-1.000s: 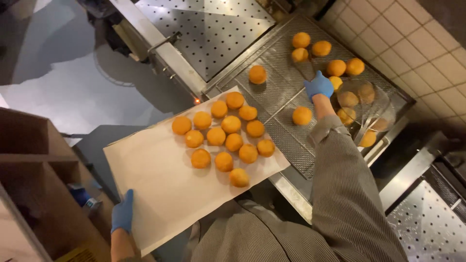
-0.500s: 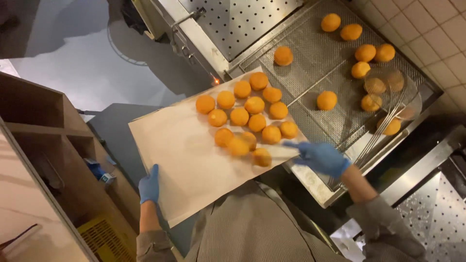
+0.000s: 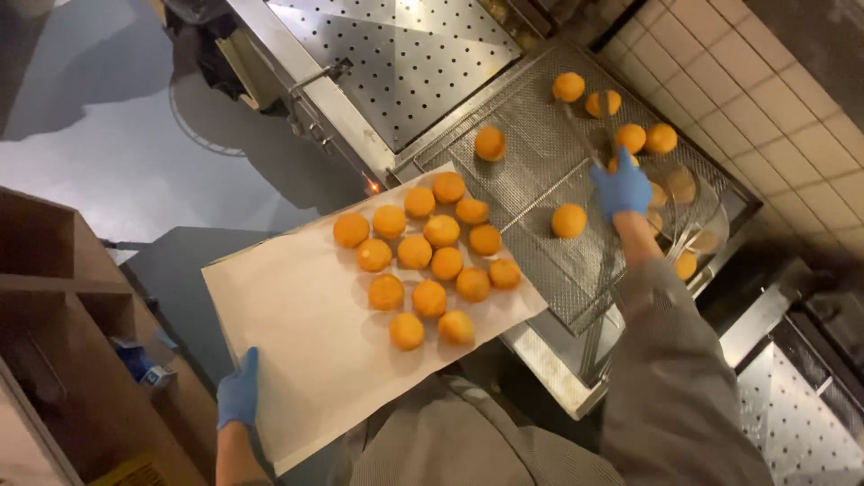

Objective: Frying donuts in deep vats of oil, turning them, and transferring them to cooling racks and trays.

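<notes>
My left hand [image 3: 238,391], in a blue glove, grips the near corner of a flat tray lined with pale paper [image 3: 297,333]. Several round orange breaded balls [image 3: 441,231] sit clustered at the tray's far end. My right hand [image 3: 621,184], also gloved, is stretched out over a metal mesh rack [image 3: 531,126]; its fingers are closed around an orange ball that peeks out at the fingertips. Several more balls lie spread on the rack, one [image 3: 568,220] just left of my right hand. A round wire skimmer [image 3: 693,216] holding a few balls lies to the right of that hand.
A perforated steel panel [image 3: 405,54] lies beyond the rack. A tiled wall [image 3: 774,117] rises on the right. Brown wooden shelves [image 3: 54,297] stand at the left, with a small blue box [image 3: 135,360] on one. Another perforated panel [image 3: 792,414] is at lower right.
My right hand went from the rack to the tray's near balls, closed on one, and is now back over the rack. The tray stays in my left hand.
</notes>
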